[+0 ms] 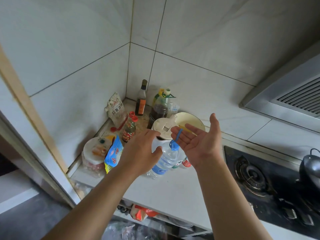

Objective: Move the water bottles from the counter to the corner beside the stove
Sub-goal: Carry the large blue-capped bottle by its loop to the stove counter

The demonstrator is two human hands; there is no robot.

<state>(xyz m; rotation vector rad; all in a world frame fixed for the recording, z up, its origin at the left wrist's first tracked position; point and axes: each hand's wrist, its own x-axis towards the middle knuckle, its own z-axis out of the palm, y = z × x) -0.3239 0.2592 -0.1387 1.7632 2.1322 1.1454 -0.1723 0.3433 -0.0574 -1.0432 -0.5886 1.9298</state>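
Note:
A large clear water bottle (166, 160) with a blue cap and a blue label stands on the white counter (173, 191) near the corner, left of the stove (251, 174). Its blue carry loop (179, 135) lies across a fingertip of my right hand (199, 141), which is palm up with the fingers spread. My left hand (142, 151) hovers with fingers apart at the bottle's left side, close to its shoulder. Two small bottles, one with a red label (186, 163) and one with a green label (176, 166), stand behind the large bottle, mostly hidden.
The corner holds sauce and oil bottles (141, 99), a starch pouch (116, 108), a white lidded container (162, 127), a cream bowl (190, 119), a blue snack bag (113, 154) and a plastic jar (93, 153). A dark kettle (310, 168) sits on the stove under the range hood (285, 97).

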